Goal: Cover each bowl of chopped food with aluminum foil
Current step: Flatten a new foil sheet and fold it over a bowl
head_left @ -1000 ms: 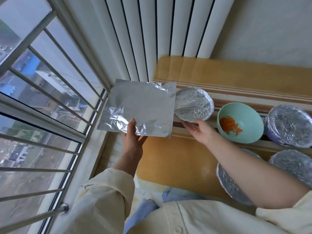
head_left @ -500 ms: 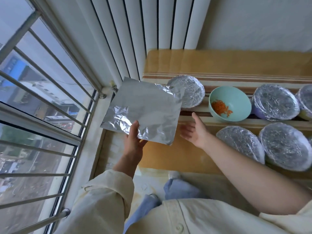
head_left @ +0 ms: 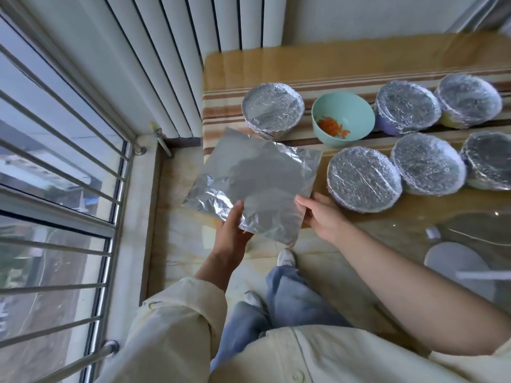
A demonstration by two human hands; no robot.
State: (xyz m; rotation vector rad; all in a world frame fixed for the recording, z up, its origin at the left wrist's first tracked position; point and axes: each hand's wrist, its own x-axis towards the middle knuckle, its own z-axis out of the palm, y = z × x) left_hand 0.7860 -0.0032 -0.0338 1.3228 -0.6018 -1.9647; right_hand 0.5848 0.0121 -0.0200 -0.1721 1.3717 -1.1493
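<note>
I hold a square sheet of aluminum foil (head_left: pixel 257 183) flat in front of me. My left hand (head_left: pixel 232 233) pinches its crumpled near-left edge. My right hand (head_left: pixel 322 219) grips its right edge. An uncovered teal bowl (head_left: pixel 356 111) with chopped orange food (head_left: pixel 331 127) stands on the wooden bench just beyond the foil. Several foil-covered bowls surround it: one to its left (head_left: pixel 272 109), two to its right (head_left: pixel 406 109), and a nearer row (head_left: pixel 362 181).
Barred window (head_left: pixel 69 161) fills the left side. White vertical slats (head_left: pixel 177 51) stand behind the bench (head_left: pixel 331 62). A glass tabletop (head_left: pixel 456 244) lies at the right, with a white round object (head_left: pixel 459 266) beneath it. My legs in jeans (head_left: pixel 290 294) are below.
My right hand left the far-left covered bowl, swung back, and took the foil's right edge. The foil came down and toward me, held by both hands.
</note>
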